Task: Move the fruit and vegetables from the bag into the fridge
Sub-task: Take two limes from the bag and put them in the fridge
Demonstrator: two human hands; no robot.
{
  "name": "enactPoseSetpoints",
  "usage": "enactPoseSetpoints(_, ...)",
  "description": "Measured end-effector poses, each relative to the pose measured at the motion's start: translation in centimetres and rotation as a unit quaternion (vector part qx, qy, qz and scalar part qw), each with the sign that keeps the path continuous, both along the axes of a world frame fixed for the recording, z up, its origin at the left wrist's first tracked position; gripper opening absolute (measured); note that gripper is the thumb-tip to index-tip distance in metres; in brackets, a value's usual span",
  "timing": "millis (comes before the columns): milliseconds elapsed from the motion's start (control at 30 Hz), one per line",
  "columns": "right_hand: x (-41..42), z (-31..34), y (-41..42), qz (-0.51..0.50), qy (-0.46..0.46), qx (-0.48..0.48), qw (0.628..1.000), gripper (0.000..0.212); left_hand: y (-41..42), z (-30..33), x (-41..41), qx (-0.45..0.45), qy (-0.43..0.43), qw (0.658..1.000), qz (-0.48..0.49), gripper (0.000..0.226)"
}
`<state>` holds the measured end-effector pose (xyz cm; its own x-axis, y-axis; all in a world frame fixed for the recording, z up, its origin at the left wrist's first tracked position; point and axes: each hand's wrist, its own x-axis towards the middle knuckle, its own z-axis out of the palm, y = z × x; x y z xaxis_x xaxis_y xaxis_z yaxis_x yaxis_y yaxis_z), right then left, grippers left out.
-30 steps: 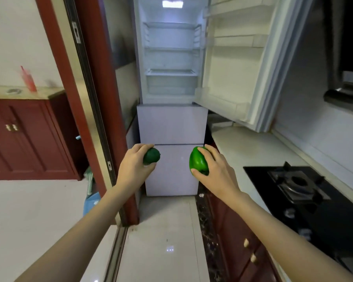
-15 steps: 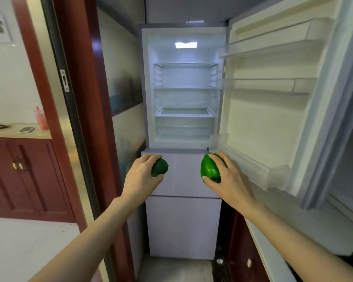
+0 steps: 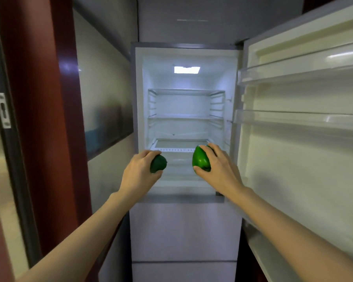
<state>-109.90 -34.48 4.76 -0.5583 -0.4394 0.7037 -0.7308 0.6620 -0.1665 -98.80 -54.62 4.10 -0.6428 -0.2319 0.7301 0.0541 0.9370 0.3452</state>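
Before the open fridge (image 3: pixel 183 58), its shelves bare, the left hand (image 3: pixel 140 171) gripped a dark green vegetable (image 3: pixel 158 163) and the right hand (image 3: pixel 218 165) a green pepper (image 3: pixel 200 159); neither was yet shelved, and the bag was out of view.

Both bare forearms reach forward and up toward the fridge (image 3: pixel 184 123), side by side and apart. The left hand (image 3: pixel 140 171) curls its fingers around a dark green vegetable (image 3: pixel 158 163); the right hand (image 3: pixel 218 165) grips a green pepper (image 3: pixel 201 160) from its right side.
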Motion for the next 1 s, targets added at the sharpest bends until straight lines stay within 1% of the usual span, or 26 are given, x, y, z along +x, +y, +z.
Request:
enactPoseSetpoints(100, -3.6, 1.5, -2.9, 0.009, 0.014, 0.004, 1.000, 0.062, -1.8, 1.0, -4.2, -0.005, 0.003, 1.000, -0.017, 0.050)
enactPoseSetpoints(200, -7.3, 3.2, -5.3, -0.007, 0.051, 0.018, 0.998, 0.062, -3.7, 2.3, -8.2, -0.015, 0.006, 1.000, -0.020, 0.050)
enactPoseSetpoints(300, -11.4, 4.9, -7.6, -0.014, 0.065, 0.020, 0.998, 0.063, -5.8, 3.2, -12.1, -0.014, 0.018, 0.999, -0.028, 0.051)
enactPoseSetpoints(433, -17.5, 6.5, -10.3, -0.005, 0.072, -0.002, 0.997, 0.063, -8.2, 3.6, -17.1, -0.019, 0.002, 1.000, -0.014, 0.052)
enactPoseSetpoints(667, -28.9, 9.9, -15.2, 0.005, 0.085, -0.053, 0.995, 0.059, -12.3, 5.0, -26.8, -0.035, 0.021, 0.999, 0.012, 0.052)
enactPoseSetpoints(867, -37.7, 13.2, -21.1, 0.045, 0.046, -0.102, 0.993, 0.058, -15.1, 8.1, -32.2, -0.063, 0.063, 0.995, 0.036, 0.050)
enactPoseSetpoints(1000, -42.2, 13.9, -24.8, 0.068, -0.017, -0.082, 0.994, 0.061, -16.4, 9.4, -34.8, -0.081, 0.069, 0.994, 0.039, 0.049)
